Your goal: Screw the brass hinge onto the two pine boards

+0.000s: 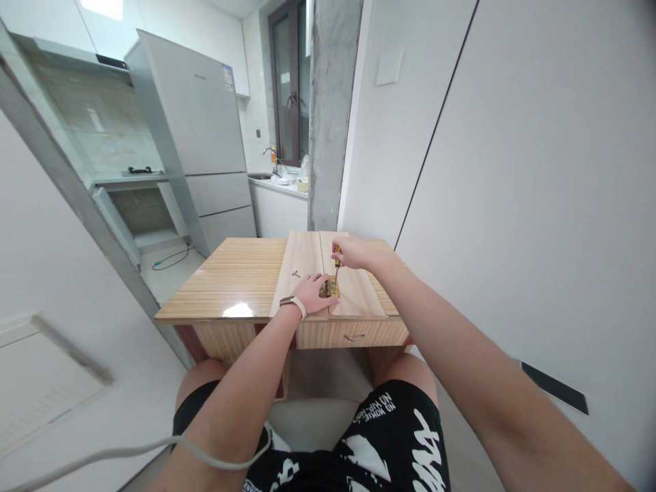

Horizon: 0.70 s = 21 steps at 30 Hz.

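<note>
My right hand (pixel 352 253) is wrapped round the handle of a yellow-and-black screwdriver (pixel 337 258), which points down at a brass-coloured hinge (pixel 334 288). The hinge lies across the seam between two pale wooden boards (pixel 353 290). With fingers spread, my left hand (pixel 311 293) rests on the left board, its thumb and fingertips touching the hinge and covering part of it. A few small dark screws (pixel 296 274) lie on the board to the left of that hand. Whether the screwdriver's tip sits in a screw is too small to tell.
Under the boards is a glossy wood-grain desk (pixel 240 273) with a front drawer (pixel 353 335). A white wall (pixel 512 171) stands close on the right. A pale cable (pixel 154 445) crosses my left forearm. A fridge (pixel 199 123) and a sink (pixel 261 176) are farther back.
</note>
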Each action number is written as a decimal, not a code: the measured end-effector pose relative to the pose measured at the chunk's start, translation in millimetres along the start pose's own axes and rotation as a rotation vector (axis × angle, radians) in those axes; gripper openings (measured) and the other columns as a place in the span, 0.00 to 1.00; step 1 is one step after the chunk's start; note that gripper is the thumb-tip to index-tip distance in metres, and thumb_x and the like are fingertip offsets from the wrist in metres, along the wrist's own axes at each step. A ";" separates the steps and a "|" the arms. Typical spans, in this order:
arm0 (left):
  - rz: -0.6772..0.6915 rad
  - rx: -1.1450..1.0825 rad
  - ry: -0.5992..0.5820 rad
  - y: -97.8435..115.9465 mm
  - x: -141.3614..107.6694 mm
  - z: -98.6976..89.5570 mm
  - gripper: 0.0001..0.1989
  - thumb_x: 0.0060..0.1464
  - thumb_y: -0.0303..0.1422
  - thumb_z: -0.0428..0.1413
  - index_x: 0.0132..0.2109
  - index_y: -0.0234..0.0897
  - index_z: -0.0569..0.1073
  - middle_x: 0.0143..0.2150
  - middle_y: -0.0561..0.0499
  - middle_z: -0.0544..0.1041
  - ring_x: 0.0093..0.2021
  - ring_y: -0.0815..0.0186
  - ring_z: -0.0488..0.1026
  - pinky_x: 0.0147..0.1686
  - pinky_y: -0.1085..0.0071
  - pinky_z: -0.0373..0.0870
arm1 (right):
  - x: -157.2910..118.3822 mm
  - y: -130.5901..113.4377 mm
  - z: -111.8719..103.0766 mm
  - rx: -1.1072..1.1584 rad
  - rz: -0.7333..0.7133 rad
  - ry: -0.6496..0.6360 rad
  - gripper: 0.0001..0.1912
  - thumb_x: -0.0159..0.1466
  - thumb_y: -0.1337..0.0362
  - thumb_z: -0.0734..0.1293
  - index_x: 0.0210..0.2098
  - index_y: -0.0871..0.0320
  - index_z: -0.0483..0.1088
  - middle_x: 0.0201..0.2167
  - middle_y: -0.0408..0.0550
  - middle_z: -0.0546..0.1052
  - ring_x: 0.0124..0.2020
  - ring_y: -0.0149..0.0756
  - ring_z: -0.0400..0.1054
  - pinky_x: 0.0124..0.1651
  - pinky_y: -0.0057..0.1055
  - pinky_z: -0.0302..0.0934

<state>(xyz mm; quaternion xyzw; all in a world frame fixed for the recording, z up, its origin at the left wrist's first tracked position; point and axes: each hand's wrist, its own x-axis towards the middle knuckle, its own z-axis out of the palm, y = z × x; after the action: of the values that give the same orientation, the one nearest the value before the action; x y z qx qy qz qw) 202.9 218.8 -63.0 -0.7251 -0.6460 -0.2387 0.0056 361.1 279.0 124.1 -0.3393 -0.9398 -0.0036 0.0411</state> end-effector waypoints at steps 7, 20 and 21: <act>0.004 -0.001 0.009 -1.1 0.4 1.7 0.41 0.54 0.61 0.57 0.66 0.39 0.68 0.67 0.39 0.70 0.66 0.47 0.66 0.66 0.53 0.61 | 5.9 4.5 2.5 -0.005 0.091 -0.104 0.27 0.72 0.44 0.62 0.42 0.64 0.77 0.27 0.57 0.82 0.28 0.41 0.78 0.37 0.31 0.66; 0.014 0.013 0.020 -1.7 -0.3 0.5 0.41 0.54 0.61 0.57 0.65 0.40 0.69 0.65 0.41 0.71 0.64 0.47 0.68 0.65 0.53 0.62 | 4.7 13.5 19.8 0.051 -0.065 0.092 0.09 0.72 0.63 0.61 0.47 0.59 0.69 0.45 0.55 0.80 0.43 0.39 0.73 0.41 0.30 0.60; 0.015 0.014 0.019 -1.7 -0.4 0.4 0.40 0.54 0.61 0.57 0.65 0.39 0.69 0.65 0.41 0.71 0.64 0.47 0.68 0.65 0.53 0.62 | 4.7 13.8 19.1 0.068 -0.073 0.069 0.08 0.71 0.66 0.62 0.47 0.60 0.69 0.45 0.54 0.79 0.42 0.39 0.72 0.40 0.29 0.59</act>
<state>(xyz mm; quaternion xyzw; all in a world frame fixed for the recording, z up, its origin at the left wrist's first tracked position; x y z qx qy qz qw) 201.5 218.9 -64.0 -0.7276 -0.6421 -0.2410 0.0186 364.8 293.2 105.2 -0.3030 -0.9491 0.0149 0.0849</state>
